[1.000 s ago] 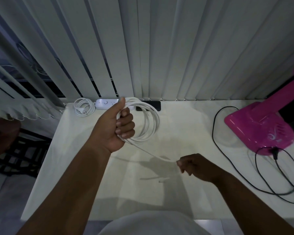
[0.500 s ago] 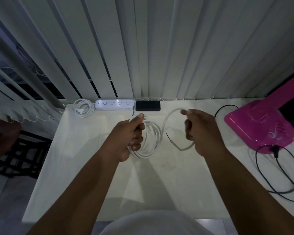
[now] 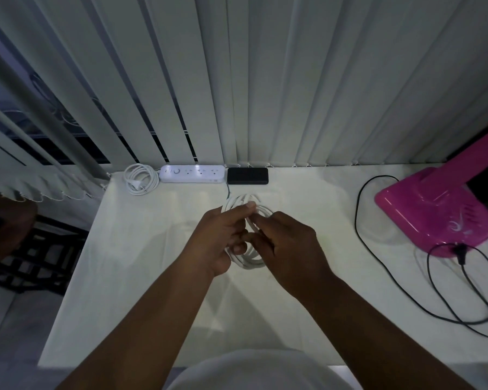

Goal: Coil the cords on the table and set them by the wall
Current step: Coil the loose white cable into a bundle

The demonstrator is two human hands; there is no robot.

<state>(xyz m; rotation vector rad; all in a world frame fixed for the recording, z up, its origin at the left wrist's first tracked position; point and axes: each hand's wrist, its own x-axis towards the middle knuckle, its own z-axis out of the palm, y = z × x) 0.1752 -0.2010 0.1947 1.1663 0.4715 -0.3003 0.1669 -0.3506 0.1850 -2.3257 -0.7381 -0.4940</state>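
Observation:
A white cord point(image 3: 247, 256) is wound into a small coil just above the middle of the white table point(image 3: 141, 277). My left hand point(image 3: 220, 237) grips the coil's left side, thumb on top. My right hand point(image 3: 283, 243) pinches the cord at the coil's right side, fingertips meeting the left hand's. Both hands hide most of the coil. At the back left, by the blinds, another white cord point(image 3: 140, 180) lies coiled next to a white power strip point(image 3: 192, 173). A loose black cord point(image 3: 378, 266) trails over the table's right side.
A black flat device point(image 3: 247, 175) lies by the blinds beside the power strip. A pink appliance point(image 3: 434, 215) stands at the right with the black cord plugged into its base. Vertical blinds point(image 3: 265, 80) run along the table's far edge. A dark chair point(image 3: 26, 249) is left of the table.
My right hand swung the free end of the white cord in and came over to the coil. Both hands now meet at the coil, which has sunk lower toward the table.

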